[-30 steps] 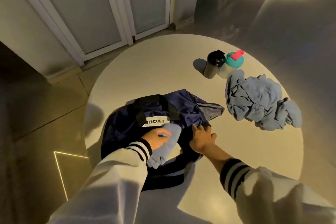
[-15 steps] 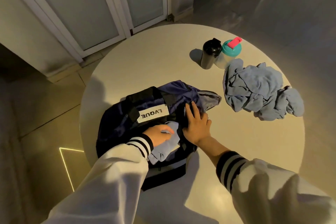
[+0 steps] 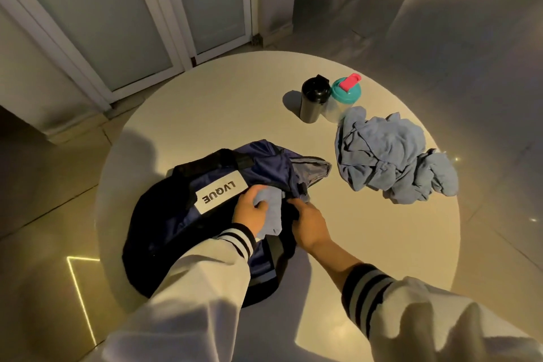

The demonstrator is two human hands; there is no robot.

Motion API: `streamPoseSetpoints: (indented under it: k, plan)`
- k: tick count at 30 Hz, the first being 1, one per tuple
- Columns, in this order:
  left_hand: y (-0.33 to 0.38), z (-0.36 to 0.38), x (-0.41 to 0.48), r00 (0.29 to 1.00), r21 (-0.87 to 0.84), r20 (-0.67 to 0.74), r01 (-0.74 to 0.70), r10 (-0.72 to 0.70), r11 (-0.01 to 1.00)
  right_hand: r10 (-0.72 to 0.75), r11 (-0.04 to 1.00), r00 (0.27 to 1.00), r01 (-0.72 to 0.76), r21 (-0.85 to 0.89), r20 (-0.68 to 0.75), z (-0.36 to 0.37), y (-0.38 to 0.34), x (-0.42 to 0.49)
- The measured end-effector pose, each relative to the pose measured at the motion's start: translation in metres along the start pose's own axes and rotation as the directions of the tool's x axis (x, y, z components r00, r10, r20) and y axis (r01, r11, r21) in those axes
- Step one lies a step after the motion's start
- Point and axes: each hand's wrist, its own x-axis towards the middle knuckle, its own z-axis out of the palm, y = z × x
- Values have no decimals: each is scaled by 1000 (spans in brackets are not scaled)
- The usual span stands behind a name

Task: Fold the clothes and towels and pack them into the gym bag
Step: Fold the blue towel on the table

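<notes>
A dark navy gym bag (image 3: 176,223) with a white LVQUE label lies on the round table's near left. My left hand (image 3: 249,209) grips a folded light-blue towel (image 3: 271,211) at the bag's opening. Right beside it, my right hand (image 3: 310,225) curls its fingers round the dark edge of the opening. A crumpled pile of light-blue clothes (image 3: 388,156) lies at the table's right side, apart from the bag.
A black bottle (image 3: 313,101) and a clear shaker with a teal lid (image 3: 342,97) stand together at the back, touching the pile's far edge. The round white table (image 3: 211,109) stands on a tiled floor; white doors are behind it.
My right hand went from lying flat on the bag to gripping the opening's edge. My left hand pushed the towel further in towards the label.
</notes>
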Motion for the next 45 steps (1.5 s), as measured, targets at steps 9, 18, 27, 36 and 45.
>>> streamPoseSetpoints:
  k: [9,18,27,36,45]
  plan:
    - [9,19,1,946,-230,-280,97,-162,968,-29,919,1000,22,394,11,-10,5,-20]
    - [-2,3,-25,959,56,106,259,-263,964,106,805,994,-71,589,-25,-1,13,-30]
    - [0,15,-14,959,-90,-159,221,-233,971,74,785,994,-104,611,74,-6,14,-39]
    - [-4,33,-23,977,-12,109,184,-181,983,29,829,999,-13,559,-19,-4,16,-40]
    - [-20,23,-44,979,4,122,163,-163,987,95,887,992,-49,459,-79,11,17,-41]
